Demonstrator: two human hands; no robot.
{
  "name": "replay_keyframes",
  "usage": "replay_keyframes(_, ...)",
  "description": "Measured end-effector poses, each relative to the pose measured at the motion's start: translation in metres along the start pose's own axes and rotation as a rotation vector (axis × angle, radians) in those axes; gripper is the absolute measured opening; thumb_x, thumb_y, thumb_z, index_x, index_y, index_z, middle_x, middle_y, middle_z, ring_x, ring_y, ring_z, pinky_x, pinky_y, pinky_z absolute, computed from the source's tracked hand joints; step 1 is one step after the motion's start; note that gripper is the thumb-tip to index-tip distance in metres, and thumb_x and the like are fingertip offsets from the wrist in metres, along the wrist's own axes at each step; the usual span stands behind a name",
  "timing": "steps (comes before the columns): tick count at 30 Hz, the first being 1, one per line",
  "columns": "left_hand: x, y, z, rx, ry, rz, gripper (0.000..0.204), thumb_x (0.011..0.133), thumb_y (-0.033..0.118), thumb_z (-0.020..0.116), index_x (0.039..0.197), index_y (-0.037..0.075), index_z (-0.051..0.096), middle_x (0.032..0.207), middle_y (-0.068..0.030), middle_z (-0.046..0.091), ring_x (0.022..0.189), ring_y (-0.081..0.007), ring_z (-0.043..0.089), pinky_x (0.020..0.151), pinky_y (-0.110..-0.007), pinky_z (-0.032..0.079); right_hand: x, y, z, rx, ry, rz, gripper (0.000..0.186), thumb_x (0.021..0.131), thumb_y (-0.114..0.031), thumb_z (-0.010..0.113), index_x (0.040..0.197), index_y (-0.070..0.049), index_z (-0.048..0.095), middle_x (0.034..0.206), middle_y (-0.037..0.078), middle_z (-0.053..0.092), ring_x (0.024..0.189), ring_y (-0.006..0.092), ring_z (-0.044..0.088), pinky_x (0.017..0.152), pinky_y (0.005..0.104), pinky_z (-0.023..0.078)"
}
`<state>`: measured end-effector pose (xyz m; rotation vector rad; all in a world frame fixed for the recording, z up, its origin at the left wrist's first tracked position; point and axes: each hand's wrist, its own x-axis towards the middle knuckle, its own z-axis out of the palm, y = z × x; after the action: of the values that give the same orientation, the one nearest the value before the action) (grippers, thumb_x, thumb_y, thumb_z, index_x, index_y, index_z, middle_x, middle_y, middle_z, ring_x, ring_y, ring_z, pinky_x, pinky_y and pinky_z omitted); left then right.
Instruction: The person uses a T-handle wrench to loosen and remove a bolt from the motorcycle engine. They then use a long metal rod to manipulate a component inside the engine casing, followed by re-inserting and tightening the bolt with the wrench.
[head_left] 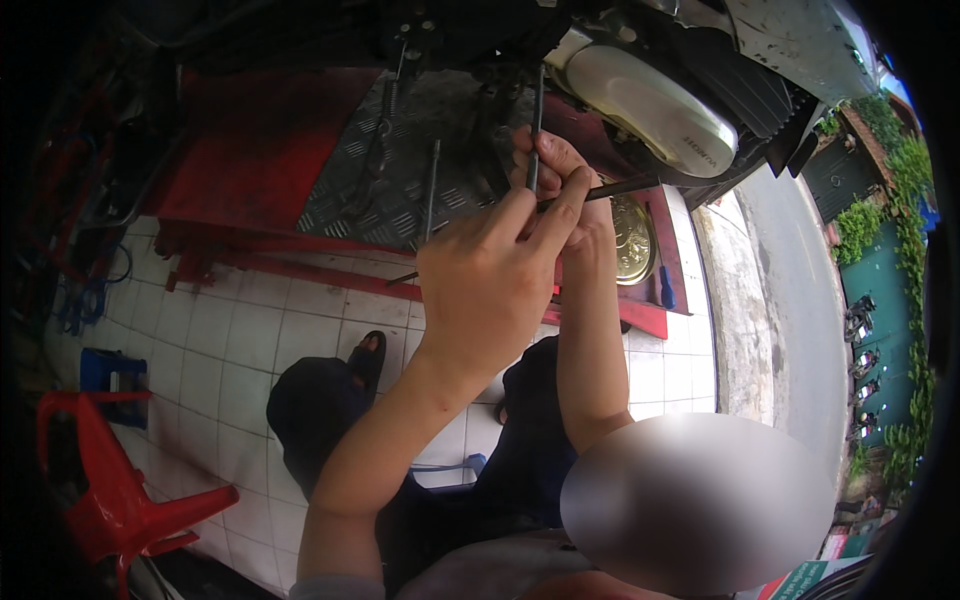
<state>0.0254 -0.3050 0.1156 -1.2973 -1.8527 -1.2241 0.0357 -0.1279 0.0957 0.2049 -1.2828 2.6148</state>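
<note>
Both my hands are raised together in front of the motorcycle [655, 105]. A slim dark metal rod [539, 100] stands nearly upright between them, its top reaching the machine's underside. My left hand [490, 250], back toward me, has its thumb and fingers closed at the rod's lower end. Just beyond it, my right hand [555, 165] has its fingers curled around the rod, its thumb against it. A dark crosswise bar [625, 187] passes by my fingers; whether it joins the rod is hidden. A second thin metal rod [432, 190] rises behind my left hand.
The motorcycle is above a red lift platform [260, 150] with a dark tread plate [335, 185]. A round gold-coloured tray [632, 245] and a blue-handled screwdriver [666, 287] lie to the right. A red plastic chair [130, 490] and a blue stool [112, 375] stand left on white tiles.
</note>
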Motion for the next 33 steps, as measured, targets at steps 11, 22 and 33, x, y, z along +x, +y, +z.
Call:
replay_keyframes(11,0.004,0.006,-0.03,-0.159,-0.41,-0.432,0.059,0.086,0.026,0.068,0.124,-0.014,0.047,0.061,-0.0137,0.061,0.056,-0.0276,0.064,0.053,-0.035,0.05,0.002,0.002,-0.006,0.313,-0.102,-0.064,0.015,0.097,-0.016,0.054,0.1,-0.002,0.052,0.066,-0.003,0.04,0.051,0.002,0.034,0.04,0.0155,0.027)
replay_keyframes(22,-0.011,-0.002,0.032,-0.869,0.103,-0.475,0.034,0.091,0.01,0.062,0.119,-0.002,0.046,0.098,-0.0056,0.063,0.076,-0.0056,0.06,0.06,-0.018,0.046,0.008,0.009,0.0,0.09,-0.05,-0.066,0.02,0.093,-0.019,0.061,0.1,0.0,0.056,0.063,-0.003,0.042,0.052,0.0028,0.036,0.042,0.0172,0.028)
replay_keyframes(33,-0.01,-0.003,0.034,-0.982,0.1,-0.446,0.031,0.091,0.0,0.057,0.119,-0.003,0.045,0.109,-0.0094,0.058,0.091,-0.0093,0.061,0.071,-0.021,0.052,0.006,0.008,-0.001,0.077,-0.014,-0.032,0.022,0.092,-0.022,0.062,0.1,-0.002,0.055,0.063,-0.003,0.043,0.049,0.0023,0.036,0.041,0.0169,0.029)
